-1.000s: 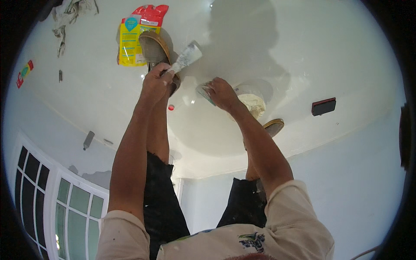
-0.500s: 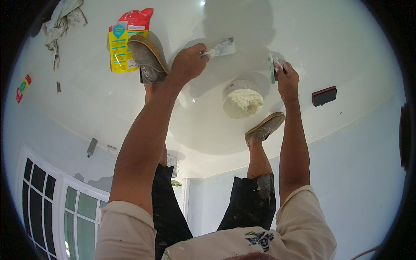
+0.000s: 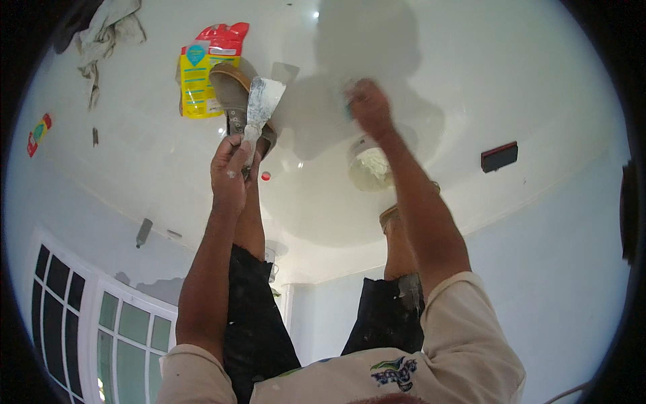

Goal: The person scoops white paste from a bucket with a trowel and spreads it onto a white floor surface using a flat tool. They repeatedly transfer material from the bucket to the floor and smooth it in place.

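My left hand [image 3: 229, 172] is closed on the handle of a putty knife [image 3: 264, 101], its white-smeared blade pointing up in front of my left shoe [image 3: 226, 91]. My right hand [image 3: 371, 111] is blurred and closed on a flat, greenish tool [image 3: 349, 101] over the glossy white floor [image 3: 316, 215]. A round tub of cream paste [image 3: 369, 167] sits below it, partly behind my right forearm. A yellow and red pouch [image 3: 196, 87] lies under or beside my left shoe.
A crumpled rag [image 3: 108, 30] lies at top left, with a small colourful packet [image 3: 39, 135] below it. A red-edged black block [image 3: 498, 156] lies right of the tub. A grey bottle-like object [image 3: 143, 232] is near the wall [image 3: 538, 283] and white-framed glazed panels [image 3: 128, 323].
Since half a second ago, my right hand has swung left and up from beside the tub. My left hand has moved down-left, turning the knife blade upright.
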### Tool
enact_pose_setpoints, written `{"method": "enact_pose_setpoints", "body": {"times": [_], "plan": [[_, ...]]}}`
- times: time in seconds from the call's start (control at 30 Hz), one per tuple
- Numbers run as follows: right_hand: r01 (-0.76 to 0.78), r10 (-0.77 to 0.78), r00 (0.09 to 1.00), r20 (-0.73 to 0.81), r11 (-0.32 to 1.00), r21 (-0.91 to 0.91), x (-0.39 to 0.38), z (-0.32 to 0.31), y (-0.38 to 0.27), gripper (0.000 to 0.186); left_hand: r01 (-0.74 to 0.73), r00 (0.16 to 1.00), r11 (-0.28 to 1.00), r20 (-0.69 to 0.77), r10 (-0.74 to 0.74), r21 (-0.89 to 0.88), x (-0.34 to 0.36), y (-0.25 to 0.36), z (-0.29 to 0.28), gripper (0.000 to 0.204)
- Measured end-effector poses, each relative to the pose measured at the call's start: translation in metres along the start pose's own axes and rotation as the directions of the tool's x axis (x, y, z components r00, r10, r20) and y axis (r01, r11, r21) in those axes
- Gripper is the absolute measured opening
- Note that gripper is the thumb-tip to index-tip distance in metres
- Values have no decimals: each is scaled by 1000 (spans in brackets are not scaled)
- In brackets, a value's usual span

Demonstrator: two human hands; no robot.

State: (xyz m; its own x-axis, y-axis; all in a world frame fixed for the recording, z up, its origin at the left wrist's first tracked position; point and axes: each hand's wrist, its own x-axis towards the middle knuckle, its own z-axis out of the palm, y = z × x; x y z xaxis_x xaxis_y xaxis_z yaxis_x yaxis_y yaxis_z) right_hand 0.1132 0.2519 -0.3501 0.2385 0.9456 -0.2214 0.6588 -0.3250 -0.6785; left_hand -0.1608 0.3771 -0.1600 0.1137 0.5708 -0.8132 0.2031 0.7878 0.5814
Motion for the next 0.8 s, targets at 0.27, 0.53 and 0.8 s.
{"method": "enact_pose_setpoints", "body": {"times": [0.27,0.53,0.8], "plan": [[95,-53,959,277,986,-138,24,23,-10,24,34,999,979,-34,-41,-200,-13,-11,1,14],[195,-179,981,77,929,-315,118,-10,-35,22,-16,999,978,-40,7,-207,-23,-11,-36,18],[296,-275,867,415,955,14,27,68,-49,22,-65,996,970,-75,48,-236,-18,-6,-2,14]]}}
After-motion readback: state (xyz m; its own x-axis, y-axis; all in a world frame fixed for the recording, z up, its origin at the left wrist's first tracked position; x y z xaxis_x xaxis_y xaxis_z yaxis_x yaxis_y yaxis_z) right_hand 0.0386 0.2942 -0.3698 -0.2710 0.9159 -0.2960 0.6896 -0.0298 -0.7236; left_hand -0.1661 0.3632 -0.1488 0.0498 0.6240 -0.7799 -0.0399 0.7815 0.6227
